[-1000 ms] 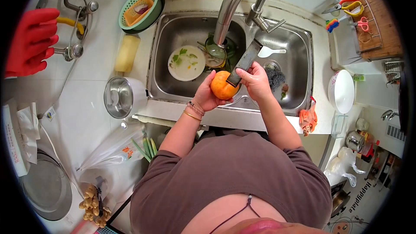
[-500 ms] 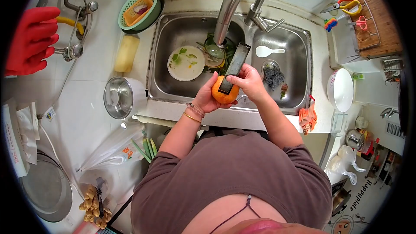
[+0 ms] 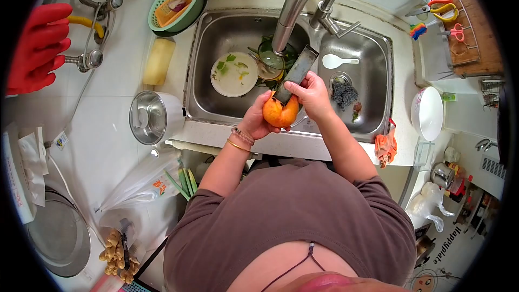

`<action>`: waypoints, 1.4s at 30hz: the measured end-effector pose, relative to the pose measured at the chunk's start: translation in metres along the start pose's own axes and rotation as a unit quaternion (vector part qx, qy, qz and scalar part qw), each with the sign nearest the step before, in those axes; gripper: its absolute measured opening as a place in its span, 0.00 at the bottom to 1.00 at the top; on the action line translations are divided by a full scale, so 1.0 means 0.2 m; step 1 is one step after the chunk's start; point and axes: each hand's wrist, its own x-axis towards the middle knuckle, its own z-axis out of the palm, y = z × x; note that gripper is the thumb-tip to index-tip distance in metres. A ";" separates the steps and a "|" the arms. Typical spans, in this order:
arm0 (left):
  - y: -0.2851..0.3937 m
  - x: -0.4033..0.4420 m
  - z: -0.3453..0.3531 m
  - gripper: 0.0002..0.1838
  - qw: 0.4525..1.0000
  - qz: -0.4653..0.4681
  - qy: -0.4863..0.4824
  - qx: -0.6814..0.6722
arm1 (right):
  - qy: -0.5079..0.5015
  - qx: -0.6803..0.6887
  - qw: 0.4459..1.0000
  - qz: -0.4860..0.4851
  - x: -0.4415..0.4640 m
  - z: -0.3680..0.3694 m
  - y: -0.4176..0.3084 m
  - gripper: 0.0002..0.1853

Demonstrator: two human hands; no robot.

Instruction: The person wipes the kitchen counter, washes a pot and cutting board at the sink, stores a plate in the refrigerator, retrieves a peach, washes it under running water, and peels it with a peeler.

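Above the front edge of the left sink basin, my left hand (image 3: pixel 256 119) is closed around a round orange fruit or vegetable (image 3: pixel 280 113). Its upper side shows a curved, darker dip. My right hand (image 3: pixel 313 96) grips a long, flat grey metal tool (image 3: pixel 301 70) with dark edges, thumb on top. The tool's lower end meets the top of the orange piece, and its far end points up toward the faucet (image 3: pixel 286 24). Which kind of tool it is, I cannot tell. Behind my hands, a white bowl (image 3: pixel 234 74) of cloudy water with green scraps sits in the basin (image 3: pixel 216 30).
A white spoon (image 3: pixel 339 61) and a dark mesh scrubber (image 3: pixel 344 95) lie in the right basin. Left of the sink are a green colander (image 3: pixel 178 8), a pale yellow block-like item (image 3: pixel 159 62) and a metal pot (image 3: pixel 148 119). A white bowl (image 3: pixel 427 113) stands at right.
The flat tool has tilted and shifted slightly right and up off the front of the orange piece. More of that piece now shows, with a curved dip.
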 end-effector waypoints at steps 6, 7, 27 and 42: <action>-0.02 0.01 -0.02 0.27 0.995 0.098 -0.024 0.002 | 0.098 -0.013 0.995 -0.022 0.00 0.03 0.02 0.13; -0.02 0.01 -0.02 0.28 0.992 0.124 0.007 0.003 | 0.114 -0.016 0.993 -0.032 0.00 0.03 0.04 0.13; 0.08 -0.08 -0.05 0.28 0.952 0.300 0.065 -0.001 | 0.198 -0.198 0.944 -0.175 0.19 -0.15 0.17 0.06; 0.04 -0.02 -0.04 0.29 0.948 0.288 0.132 -0.026 | 0.061 0.074 0.995 0.000 0.02 0.11 0.15 0.10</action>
